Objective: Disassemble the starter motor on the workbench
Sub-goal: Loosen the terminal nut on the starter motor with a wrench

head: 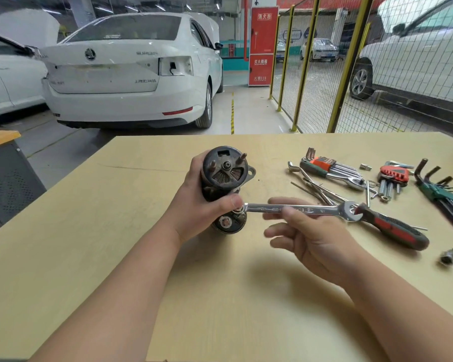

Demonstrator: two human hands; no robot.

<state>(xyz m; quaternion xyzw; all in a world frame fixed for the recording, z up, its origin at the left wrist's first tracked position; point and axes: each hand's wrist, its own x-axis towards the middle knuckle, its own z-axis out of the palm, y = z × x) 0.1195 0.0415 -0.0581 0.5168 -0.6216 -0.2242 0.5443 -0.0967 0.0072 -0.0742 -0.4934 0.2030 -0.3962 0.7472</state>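
The dark, rusty starter motor (pixel 225 171) stands on end on the pale wooden workbench (pixel 115 231), its end cap facing me. My left hand (pixel 202 205) grips its body from the left, thumb across the front. The solenoid (pixel 229 222) shows below that thumb. A silver combination wrench (pixel 304 209) lies level, its ring end on a nut beside the solenoid. My right hand (pixel 298 231) holds the wrench shank from below, thumb on top, fingers loosely spread.
To the right lie a red-and-black handled screwdriver (pixel 395 229), a ratchet (pixel 332 176), two hex key sets (pixel 392 176), a green-held set of hex keys (pixel 445 197), thin rods and a small socket (pixel 447 256). White cars and a yellow mesh fence stand beyond the bench.
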